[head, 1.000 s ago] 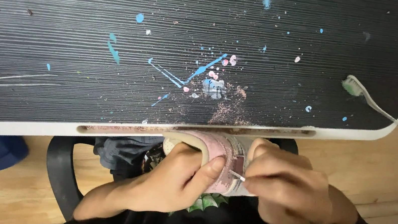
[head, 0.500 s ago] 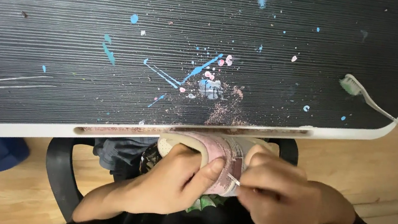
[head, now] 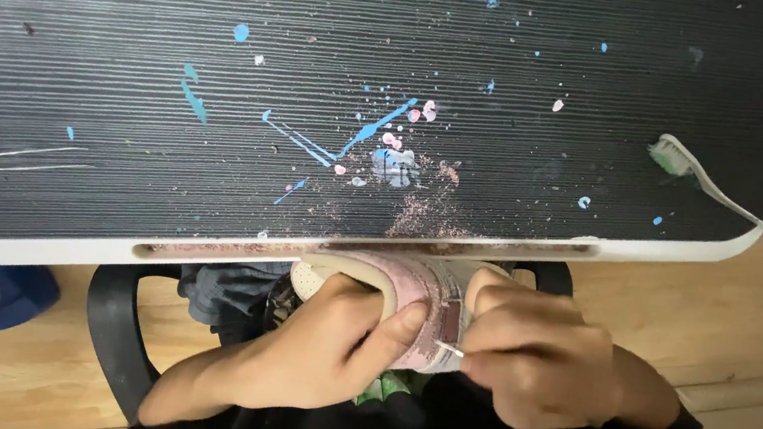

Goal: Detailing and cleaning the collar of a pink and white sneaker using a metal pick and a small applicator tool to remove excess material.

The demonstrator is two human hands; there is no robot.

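Hands meet low in the frame under the dark paint-flecked bench: left hand wraps a pink shoe, steadying it, while right hand pinches a thin pointed tool against its side. At the upper right lies a toothbrush.

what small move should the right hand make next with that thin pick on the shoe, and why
Probably keep the tip at the strap edge and work it a little further along. The right hand pinches a thin pick against the pink shoe, which the left hand grips steady below the desk. Pinkish grit lies on the desk edge, suggesting scraping.
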